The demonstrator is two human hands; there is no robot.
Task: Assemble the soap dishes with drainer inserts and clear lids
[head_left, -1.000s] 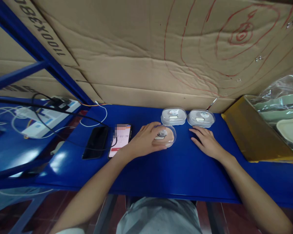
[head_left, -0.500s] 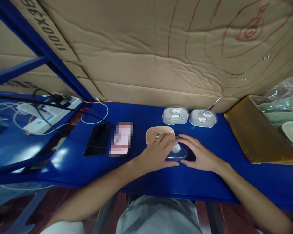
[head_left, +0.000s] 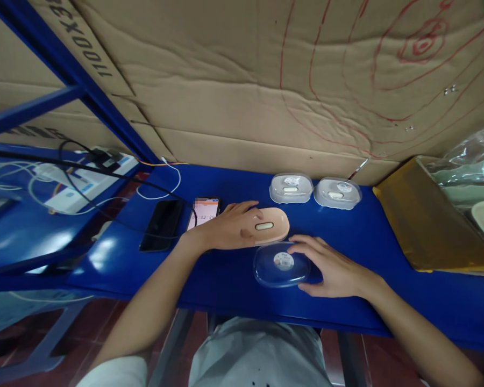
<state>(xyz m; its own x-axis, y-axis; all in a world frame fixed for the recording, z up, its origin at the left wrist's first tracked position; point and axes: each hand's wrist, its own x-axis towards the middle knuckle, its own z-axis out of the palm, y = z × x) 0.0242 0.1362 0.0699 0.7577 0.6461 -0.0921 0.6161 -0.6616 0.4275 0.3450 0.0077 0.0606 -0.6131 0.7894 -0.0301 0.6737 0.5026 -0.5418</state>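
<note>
Near the front edge of the blue counter (head_left: 234,290), a clear cover (head_left: 268,272), its long axis running left to right, is bracketed at its right end by the right hand (head_left: 339,271), half spread, its grip unclear. Just behind, a peach box (head_left: 279,224) is overlapped from the left by the left hand (head_left: 228,228), fingers apart, grip also unclear. Two pale boxes (head_left: 291,194) are set toward the back edge.

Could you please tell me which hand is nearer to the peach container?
Left: the left hand is over the left end of the peach container, while the right hand is to its lower right, at the clear cover's right end.
</note>
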